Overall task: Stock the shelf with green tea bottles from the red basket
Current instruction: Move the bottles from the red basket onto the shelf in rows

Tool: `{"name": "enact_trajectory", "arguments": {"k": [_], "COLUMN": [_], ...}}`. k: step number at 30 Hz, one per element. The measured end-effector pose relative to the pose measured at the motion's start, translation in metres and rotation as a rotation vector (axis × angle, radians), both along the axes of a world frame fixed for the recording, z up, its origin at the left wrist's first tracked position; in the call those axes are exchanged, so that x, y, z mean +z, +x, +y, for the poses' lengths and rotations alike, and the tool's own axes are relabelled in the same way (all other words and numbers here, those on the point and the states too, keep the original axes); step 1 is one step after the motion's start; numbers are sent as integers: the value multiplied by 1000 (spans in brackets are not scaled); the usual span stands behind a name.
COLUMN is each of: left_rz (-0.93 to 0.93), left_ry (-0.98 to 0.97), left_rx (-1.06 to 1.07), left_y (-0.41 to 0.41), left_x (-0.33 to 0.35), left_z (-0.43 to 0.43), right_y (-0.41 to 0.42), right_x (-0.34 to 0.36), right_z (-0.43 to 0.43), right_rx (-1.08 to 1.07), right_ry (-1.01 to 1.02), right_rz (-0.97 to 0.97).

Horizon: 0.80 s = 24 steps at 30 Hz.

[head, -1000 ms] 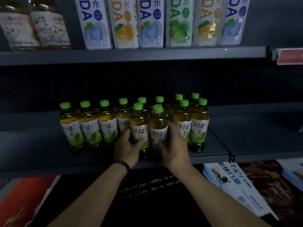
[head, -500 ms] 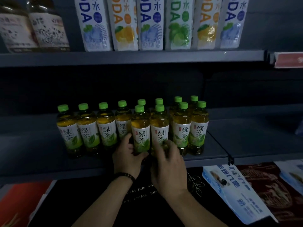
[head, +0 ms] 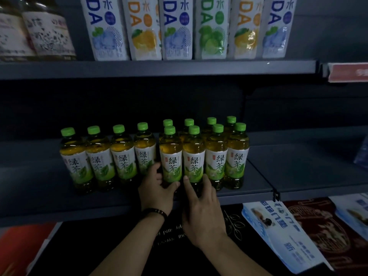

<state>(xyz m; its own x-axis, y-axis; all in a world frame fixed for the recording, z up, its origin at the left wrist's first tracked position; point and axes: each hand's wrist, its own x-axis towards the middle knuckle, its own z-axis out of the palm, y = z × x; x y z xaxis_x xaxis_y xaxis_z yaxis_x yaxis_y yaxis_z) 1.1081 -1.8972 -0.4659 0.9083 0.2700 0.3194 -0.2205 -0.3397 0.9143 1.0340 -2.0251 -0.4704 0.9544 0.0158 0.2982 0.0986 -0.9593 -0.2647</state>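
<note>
Green caps top every tea bottle [head: 172, 156] standing upright on the dark grey shelf [head: 49, 186]. Four bottles stand in a single row on the left; to their right, four more form a front row with another four close behind them, only the caps and shoulders of the rear ones showing. White labels with green leaves and dark characters face forward.

The left hand [head: 157, 191] is at the foot of the fifth bottle from the left, its thumb laid across the bottle's front low down and its fingers [head: 154, 169] reaching round the left side, a loose curl touching it rather than a tight grip. A dark beaded bracelet [head: 156, 212] circles that wrist. The right hand [head: 202, 210] lies open with fingers spread, tips touching the base of the neighbouring bottle [head: 194, 156], holding nothing.

On the shelf above stand tall white soda bottles [head: 175, 26] with fruit pictures, and dark jars [head: 47, 30] to their left. Below the shelf edge are blue-and-white packets [head: 278, 232] on the right and something red [head: 18, 250] at the lower left, too cut off to identify.
</note>
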Motion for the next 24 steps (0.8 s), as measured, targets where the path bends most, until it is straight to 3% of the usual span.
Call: {"name": "enact_trajectory", "arguments": {"k": [9,16,24], "left_rz": [93,132,783], "left_ry": [52,261,569], "left_rx": [-34,-185,-780], "left_y": [-22,-127,-263], "left_x": [1,16,-21], "left_z": [5,50,103], "right_y": [-12,-75,-195], "right_x": [3,11,-20], "right_z": [2,-14,-22], "right_rx": [-2,66,183], "right_ry": [113,260,411], "right_rz": [63,131,377]}}
